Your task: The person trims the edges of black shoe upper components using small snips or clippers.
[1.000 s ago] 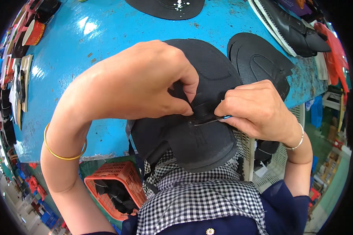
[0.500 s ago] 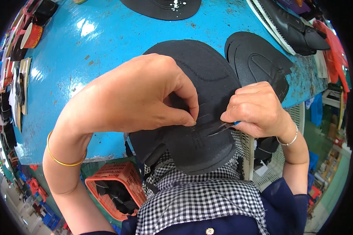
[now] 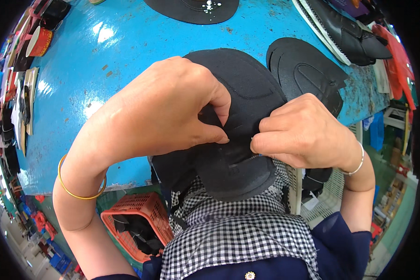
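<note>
A black shoe upper piece [image 3: 233, 179] with stitched curves and short slits lies across the table's near edge and my lap. My left hand [image 3: 168, 112] is bent over its left side, finger and thumb curled close together at the material near the slits. My right hand [image 3: 305, 133] is closed, its thumb and fingertips pressed together at the slits on the right side. Whatever sits in that grip is hidden now.
Stacked black upper pieces [image 3: 308, 70] lie on the blue table [image 3: 135, 42] at the right, another piece [image 3: 196, 11] at the far edge. A black shoe [image 3: 345, 35] is far right. Below stand an orange basket [image 3: 149, 205] with black scraps and a pale crate [image 3: 331, 191].
My right hand has slid left and turned over the slits, covering a small dark item with a blue bit that showed in its grip. My left fingertips have shifted slightly up and apart.
</note>
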`<state>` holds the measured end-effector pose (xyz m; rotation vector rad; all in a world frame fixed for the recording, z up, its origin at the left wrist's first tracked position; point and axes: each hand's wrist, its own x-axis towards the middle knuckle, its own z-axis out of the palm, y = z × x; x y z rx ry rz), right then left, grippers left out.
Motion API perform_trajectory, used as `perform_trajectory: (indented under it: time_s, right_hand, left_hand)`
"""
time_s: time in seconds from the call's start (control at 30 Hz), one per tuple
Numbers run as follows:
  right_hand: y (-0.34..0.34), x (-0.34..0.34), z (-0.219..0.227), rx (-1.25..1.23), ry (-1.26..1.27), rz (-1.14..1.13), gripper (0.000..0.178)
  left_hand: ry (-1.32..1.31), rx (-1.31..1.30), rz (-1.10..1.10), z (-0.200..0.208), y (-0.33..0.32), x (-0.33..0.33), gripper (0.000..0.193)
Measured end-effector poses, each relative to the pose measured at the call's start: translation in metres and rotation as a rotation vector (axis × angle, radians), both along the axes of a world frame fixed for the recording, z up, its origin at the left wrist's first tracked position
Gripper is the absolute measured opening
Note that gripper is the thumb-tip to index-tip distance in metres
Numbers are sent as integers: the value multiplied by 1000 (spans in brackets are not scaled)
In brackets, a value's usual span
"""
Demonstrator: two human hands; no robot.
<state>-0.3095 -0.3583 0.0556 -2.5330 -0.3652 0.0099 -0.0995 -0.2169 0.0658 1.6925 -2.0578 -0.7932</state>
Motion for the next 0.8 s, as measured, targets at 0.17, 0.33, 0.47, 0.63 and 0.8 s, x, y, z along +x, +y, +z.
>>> perform_trajectory:
  time_s: [0.17, 0.33, 0.47, 0.63, 0.8]
  right_hand:
    - [0, 5, -9, 136, -72, -122, 22]
    - [9, 8, -2, -59, -89, -174, 19]
    - [10, 19, -1, -270, -205, -230, 19]
    - [1, 15, 18, -31, 90, -380, 24]
    - [6, 26, 5, -76, 41, -321, 23]
  left_hand:
    - [1, 69, -38, 9, -4, 13, 17]
    - [-62, 123, -7, 7, -10, 18, 17]
    - [-107, 183, -2, 9, -14, 18, 16]
    - [-13, 171, 34, 10, -5, 21, 16]
    - [8, 114, 11, 6, -1, 22, 15]
